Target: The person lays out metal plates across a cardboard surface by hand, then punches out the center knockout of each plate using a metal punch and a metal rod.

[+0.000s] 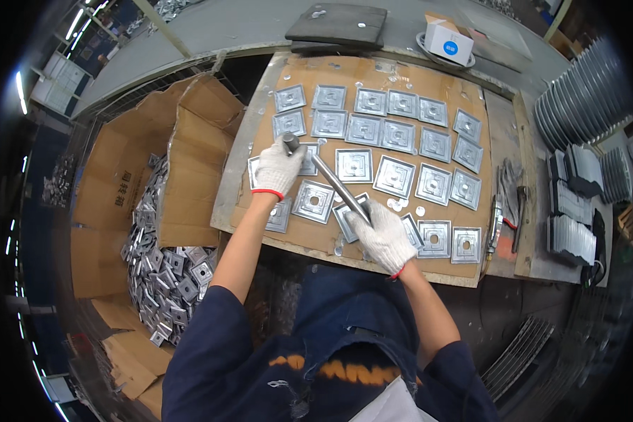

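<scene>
Steel rod (328,177) is lying slantwise over the cardboard sheet (373,70), gripped at both ends by gloved hands. Its upper end is sticking out of the left hand (279,169), which is closing round it in a fist, white knit glove with a red cuff. Its lower end is running into the right hand (382,235), which is also wrapping round it, fingers curled tight. Beneath the rod, square metal plates (394,176) with a raised middle and a centre hole are lying in rough rows across the cardboard sheet, most of them just beside one another, some touching. The rod is passing over several plates near the front edge of the sheet; whether it is touching them I cannot tell.

The cardboard sheet is resting on the tabletop (225,32). To the person's left, an open cardboard box (190,162) is holding a heap of more square plates (165,274). At the far edge of the tabletop, a dark flat pad (337,24) is lying near a small white box (449,40). To the right, hand tools (508,204) are lying on a wooden board (527,232), and stacks of grey metal parts (584,98) are standing further right. The person is wearing a dark blue top (344,352).
</scene>
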{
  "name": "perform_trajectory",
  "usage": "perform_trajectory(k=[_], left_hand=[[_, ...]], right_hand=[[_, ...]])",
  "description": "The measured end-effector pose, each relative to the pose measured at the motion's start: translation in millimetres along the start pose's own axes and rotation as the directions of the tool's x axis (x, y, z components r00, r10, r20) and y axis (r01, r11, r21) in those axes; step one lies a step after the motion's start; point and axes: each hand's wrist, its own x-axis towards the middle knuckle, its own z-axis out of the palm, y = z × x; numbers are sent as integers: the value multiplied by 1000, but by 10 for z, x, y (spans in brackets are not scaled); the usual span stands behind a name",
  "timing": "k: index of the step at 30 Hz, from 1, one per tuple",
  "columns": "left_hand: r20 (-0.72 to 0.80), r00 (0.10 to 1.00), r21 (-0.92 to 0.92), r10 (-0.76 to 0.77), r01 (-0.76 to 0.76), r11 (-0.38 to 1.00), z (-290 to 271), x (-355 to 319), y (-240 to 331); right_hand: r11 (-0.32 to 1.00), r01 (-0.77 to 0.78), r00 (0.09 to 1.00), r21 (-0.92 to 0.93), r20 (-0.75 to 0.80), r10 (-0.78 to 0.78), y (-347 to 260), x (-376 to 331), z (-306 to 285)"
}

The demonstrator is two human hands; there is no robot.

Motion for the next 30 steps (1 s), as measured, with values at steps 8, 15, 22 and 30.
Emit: perform_trajectory(k=[8,15,22,30], left_hand=[[43,997,1,-68,68,998,-35,-2,-13],[-80,967,6,240,-240,971,363,160,-701],[47,997,54,-53,50,997,8,-114,-47],[17,1000,-49,-5,5,999,-81,-130,-61]], right_hand=[[924,383,896,-16,-235,-376,-902,256,-262],[812,527,722,-251,-372,-583,-1075,660,129],[886,185,965,-425,-93,-247,-678,833,60],[956,244,916,-161,-286,-282,-464,233,-82]])
